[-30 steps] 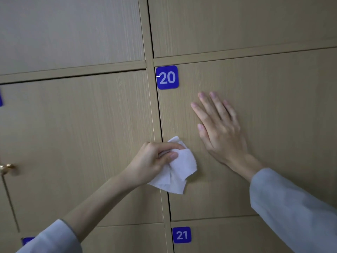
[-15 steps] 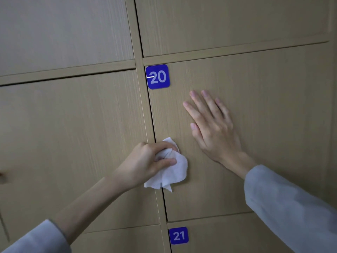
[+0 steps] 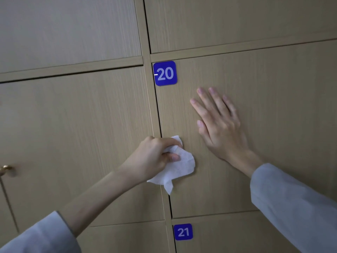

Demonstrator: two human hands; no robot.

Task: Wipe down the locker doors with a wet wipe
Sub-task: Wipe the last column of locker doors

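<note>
We pinch the limp, light wet wipe [image 3: 175,164], bunched in our left hand [image 3: 153,157], against door 20's [image 3: 273,125] edge, while at two o'clock our right hand [image 3: 218,125] lies flat, fingers straight, on it.

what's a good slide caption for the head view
Left hand rubs a wipe along door 20's edge; right hand rests flat.

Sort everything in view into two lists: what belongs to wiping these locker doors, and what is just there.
Part of the job:
- wet wipe, bunched in the left hand
- door 20, with the right hand laid flat on it
- the door to its left

Just there:
- number plate 20
- number plate 21
- brass knob
</note>
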